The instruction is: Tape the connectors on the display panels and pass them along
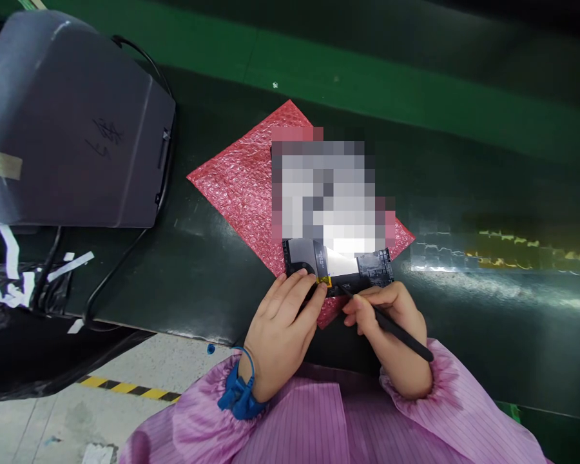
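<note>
A flat silver-and-black device panel [343, 261] lies on a sheet of pink bubble wrap [236, 171]; its upper part is blurred out. My left hand [285, 325] rests on the panel's near edge, fingers stretched out and holding nothing. Its index fingertip touches beside a small yellow-edged piece [325, 281]. In my right hand [391, 322] is a slim black pen-shaped tool [403, 334], gripped like a pencil. The tool's thin tip points at the black strip along the near edge, just right of the yellow piece. Whether the tip touches the strip I cannot tell.
On the left of the dark green table [488, 335] stands a large grey plastic case [87, 129], with a black cable [118, 267] beside it. A black plastic bag [43, 357] and white tape strips are at the left edge. A blue wrist strap [241, 393] circles my left wrist.
</note>
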Motion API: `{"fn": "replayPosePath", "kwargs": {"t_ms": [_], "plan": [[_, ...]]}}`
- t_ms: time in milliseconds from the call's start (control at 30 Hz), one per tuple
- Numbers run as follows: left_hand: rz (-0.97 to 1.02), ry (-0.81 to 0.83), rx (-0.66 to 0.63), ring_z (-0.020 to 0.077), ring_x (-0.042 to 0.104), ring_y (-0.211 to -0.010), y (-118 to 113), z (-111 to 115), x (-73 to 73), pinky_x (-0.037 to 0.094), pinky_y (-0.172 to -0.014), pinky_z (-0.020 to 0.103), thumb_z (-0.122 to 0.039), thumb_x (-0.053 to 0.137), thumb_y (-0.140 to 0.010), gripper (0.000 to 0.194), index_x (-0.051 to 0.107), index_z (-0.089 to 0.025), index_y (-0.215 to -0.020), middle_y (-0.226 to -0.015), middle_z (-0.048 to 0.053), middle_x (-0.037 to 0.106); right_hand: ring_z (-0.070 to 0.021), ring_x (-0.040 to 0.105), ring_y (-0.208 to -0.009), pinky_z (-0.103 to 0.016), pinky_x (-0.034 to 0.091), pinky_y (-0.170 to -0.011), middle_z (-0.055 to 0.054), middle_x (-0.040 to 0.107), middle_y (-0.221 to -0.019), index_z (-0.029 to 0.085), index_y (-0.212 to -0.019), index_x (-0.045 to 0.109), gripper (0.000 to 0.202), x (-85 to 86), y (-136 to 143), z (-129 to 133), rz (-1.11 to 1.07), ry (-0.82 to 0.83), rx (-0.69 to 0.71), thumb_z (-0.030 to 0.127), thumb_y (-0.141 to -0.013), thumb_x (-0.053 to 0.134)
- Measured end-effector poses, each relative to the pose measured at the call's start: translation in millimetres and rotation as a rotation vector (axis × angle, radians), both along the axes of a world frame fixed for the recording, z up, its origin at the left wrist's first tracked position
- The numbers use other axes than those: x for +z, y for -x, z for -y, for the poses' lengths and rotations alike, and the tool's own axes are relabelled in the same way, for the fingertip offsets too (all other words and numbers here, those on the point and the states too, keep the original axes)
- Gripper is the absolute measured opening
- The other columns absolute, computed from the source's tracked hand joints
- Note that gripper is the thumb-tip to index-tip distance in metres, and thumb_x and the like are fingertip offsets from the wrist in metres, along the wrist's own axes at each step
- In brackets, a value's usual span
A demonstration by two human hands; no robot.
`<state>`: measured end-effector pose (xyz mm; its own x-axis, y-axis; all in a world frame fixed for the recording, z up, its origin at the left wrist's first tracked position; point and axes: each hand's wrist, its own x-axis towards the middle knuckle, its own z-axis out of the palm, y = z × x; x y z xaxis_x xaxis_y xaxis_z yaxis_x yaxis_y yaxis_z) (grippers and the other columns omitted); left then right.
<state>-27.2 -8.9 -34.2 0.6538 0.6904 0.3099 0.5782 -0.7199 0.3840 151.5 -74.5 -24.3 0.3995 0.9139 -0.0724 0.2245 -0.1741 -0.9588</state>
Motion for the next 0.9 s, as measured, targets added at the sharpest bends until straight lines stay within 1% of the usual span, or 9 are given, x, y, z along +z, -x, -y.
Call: {"fn": "replayPosePath", "kwargs": {"t_ms": [200,333,467,533,567,667,733,833,900], "plan": [[-0.034,-0.026,0.017,0.0279,0.067,-0.119,-10.7,-0.4,3.2,0.053,-0.109,0.047,-0.011,0.050,-0.102,0.038,0.069,-0.020,-0.134,-0.118,0.010,0.075,-0.0097,0.066,-0.056,-0.019,0.051,-0.046,0.003,0.073,-0.079,0.025,-0.093,0.051,0.018,1.2,-6.5,-2.7,-0.109,-0.152,-0.046,0.018,-0.100,0.066],[0.201,0.208,0.038,0.0256,0.068,-0.118,0.3,-6.3,9.3,0.055,-0.107,0.043,-0.017,0.052,-0.104,0.038,0.065,-0.018,-0.139,-0.122,0.012,0.073,-0.0093,0.065,-0.054,-0.017,0.048,-0.042,0.003,0.073,-0.078,0.025,-0.092,0.051,0.017,1.2,-8.5,-2.3,-0.171,-0.200,-0.067,0.019,-0.102,0.064],[0.825,0.568,0.396,0.0188,0.073,-0.106,57.8,-28.3,13.2,0.060,-0.098,0.033,-0.032,0.061,-0.103,0.027,0.071,-0.023,-0.126,-0.113,0.007,0.076,-0.0097,0.065,-0.053,-0.017,0.047,-0.040,0.004,0.072,-0.076,0.025,-0.092,0.052,0.016,0.0,-11.1,-0.1,-0.218,-0.232,-0.041,0.021,-0.103,0.063],[1.202,0.684,0.597,0.0183,0.075,-0.086,98.3,-44.8,16.0,0.064,-0.079,0.029,-0.055,0.073,-0.091,0.040,0.075,-0.020,-0.110,-0.096,0.004,0.078,-0.0095,0.065,-0.052,-0.016,0.048,-0.040,0.004,0.072,-0.076,0.025,-0.093,0.053,0.014,-0.7,-11.7,0.9,-0.227,-0.241,-0.027,0.022,-0.103,0.063],[1.269,0.765,0.659,0.0190,0.074,-0.081,118.2,-53.3,17.9,0.064,-0.070,0.028,-0.065,0.079,-0.082,0.051,0.077,-0.019,-0.105,-0.092,0.005,0.078,-0.0094,0.065,-0.052,-0.016,0.047,-0.040,0.004,0.072,-0.076,0.025,-0.094,0.054,0.013,-1.0,-11.5,1.2,-0.231,-0.245,-0.028,0.023,-0.103,0.064],[1.212,0.888,0.820,0.0205,0.071,-0.077,165.7,-76.1,23.5,0.061,-0.058,0.030,-0.083,0.073,-0.074,0.066,0.078,-0.023,-0.101,-0.094,0.004,0.080,-0.0093,0.064,-0.051,-0.016,0.046,-0.039,0.004,0.072,-0.075,0.024,-0.094,0.056,0.012,-1.5,-9.7,1.5,-0.249,-0.260,-0.041,0.026,-0.103,0.064],[1.183,0.885,0.841,0.0179,0.067,-0.070,183.0,-87.0,25.6,0.057,-0.053,0.029,-0.084,0.061,-0.084,0.064,0.077,-0.023,-0.099,-0.088,0.002,0.079,-0.0095,0.063,-0.050,-0.016,0.046,-0.039,0.003,0.072,-0.075,0.024,-0.094,0.057,0.012,-1.8,-8.6,1.4,-0.252,-0.272,-0.042,0.028,-0.103,0.064],[1.187,0.851,0.776,0.0091,0.054,-0.056,192.6,-97.5,26.6,0.050,-0.053,0.022,-0.063,0.047,-0.106,0.049,0.072,-0.022,-0.097,-0.068,-0.006,0.068,-0.0099,0.062,-0.048,-0.017,0.046,-0.039,0.003,0.073,-0.074,0.024,-0.094,0.058,0.012,-2.2,-8.6,1.3,-0.243,-0.260,-0.064,0.029,-0.102,0.065],[1.199,0.853,0.737,0.0054,0.046,-0.050,193.9,-101.5,27.6,0.047,-0.053,0.018,-0.046,0.054,-0.108,0.033,0.069,-0.022,-0.092,-0.059,-0.009,0.057,-0.0100,0.062,-0.047,-0.017,0.046,-0.039,0.003,0.072,-0.072,0.025,-0.094,0.059,0.011,-2.6,-9.2,1.5,-0.241,-0.256,-0.075,0.030,-0.102,0.065]]}}
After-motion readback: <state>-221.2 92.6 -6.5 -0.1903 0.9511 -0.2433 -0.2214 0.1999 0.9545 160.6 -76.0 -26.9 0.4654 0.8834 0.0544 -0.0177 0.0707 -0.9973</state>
